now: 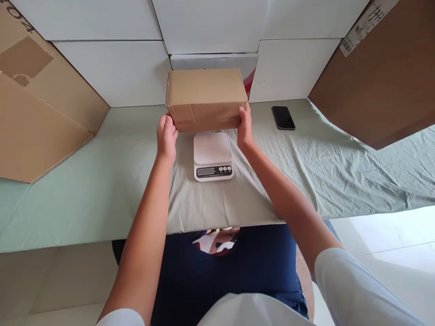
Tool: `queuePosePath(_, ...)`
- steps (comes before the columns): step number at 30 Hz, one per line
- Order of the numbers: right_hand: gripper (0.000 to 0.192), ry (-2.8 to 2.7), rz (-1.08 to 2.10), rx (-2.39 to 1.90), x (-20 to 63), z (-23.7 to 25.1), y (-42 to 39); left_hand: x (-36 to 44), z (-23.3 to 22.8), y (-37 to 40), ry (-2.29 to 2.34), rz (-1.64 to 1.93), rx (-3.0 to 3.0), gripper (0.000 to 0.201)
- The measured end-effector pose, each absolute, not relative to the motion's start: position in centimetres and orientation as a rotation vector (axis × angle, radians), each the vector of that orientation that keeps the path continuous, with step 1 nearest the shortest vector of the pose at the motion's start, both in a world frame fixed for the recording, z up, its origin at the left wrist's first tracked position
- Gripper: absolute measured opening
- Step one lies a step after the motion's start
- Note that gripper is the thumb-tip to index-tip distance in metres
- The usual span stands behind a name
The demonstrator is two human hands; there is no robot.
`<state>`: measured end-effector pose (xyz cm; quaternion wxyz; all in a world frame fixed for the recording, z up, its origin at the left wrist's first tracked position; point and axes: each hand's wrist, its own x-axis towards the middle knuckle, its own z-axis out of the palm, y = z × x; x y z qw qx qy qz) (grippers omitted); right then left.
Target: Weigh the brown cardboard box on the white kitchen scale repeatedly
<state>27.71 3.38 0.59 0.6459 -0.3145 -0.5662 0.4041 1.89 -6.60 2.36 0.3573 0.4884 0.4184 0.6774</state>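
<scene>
Between my two hands is a closed brown cardboard box (207, 88), gripped at its left and right near corners. My left hand (166, 137) is closed round the lower left corner. On the other side, my right hand (245, 126) has its thumb on the near face, and its other fingers are mostly hidden behind the right side. Just nearer to me, a white digital kitchen scale (212, 149) lies on the cloth with a small display and several buttons at its front. The box appears raised behind the scale; whether its underside touches anything is hidden.
A green cloth (136, 181) covers the table. To the right lies a black phone (283, 117). Large cardboard boxes stand at the left (44, 104) and right (380, 81). White panels (210, 27) close off the back, with a white and red item (249, 81) behind the held box.
</scene>
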Motion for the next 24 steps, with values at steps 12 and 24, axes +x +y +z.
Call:
queuePosePath(12,0.081,-1.176,1.061,-0.739,26.3,-3.1,6.5,2.0,-4.0,-0.8,1.174,1.749,1.073,0.083)
queuePosePath(24,0.088,-0.994,0.992,-0.897,28.6,-3.5,8.6,-0.5,-1.0,-1.8,1.286,1.757,1.035,0.085)
